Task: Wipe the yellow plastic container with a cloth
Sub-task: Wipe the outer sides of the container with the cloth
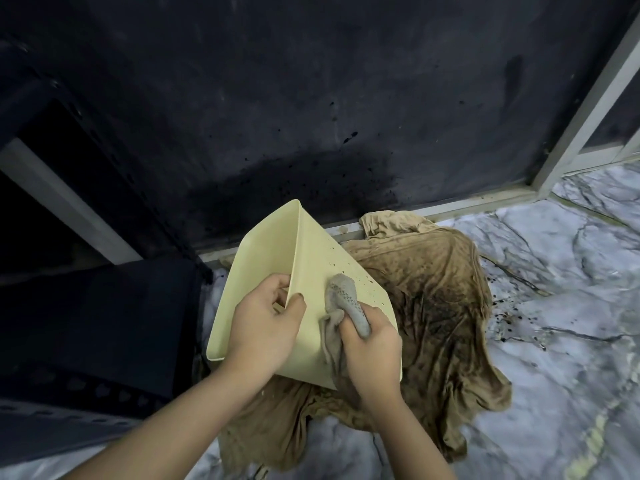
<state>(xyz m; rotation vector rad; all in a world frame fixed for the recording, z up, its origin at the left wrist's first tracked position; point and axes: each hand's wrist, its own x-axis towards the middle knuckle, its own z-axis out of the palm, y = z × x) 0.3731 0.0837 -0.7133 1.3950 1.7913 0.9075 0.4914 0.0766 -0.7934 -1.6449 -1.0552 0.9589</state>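
Yellow container tilted, speckled; left hand grips its rim, right hand clamps grey cloth against wall.

Both forearms run off the bottom edge, so nothing past the elbows shows. The left hand covers the near corner of the yellow container, its fingertips tucked behind the wall and out of sight. The right hand swallows the tail of the grey cloth; only the bunched tip pokes out. The container's inside is turned away and hidden. The brown rag disappears under the container and both wrists. The dark specks on the container wall are too small to identify. The marbled floor smears into blur at right.
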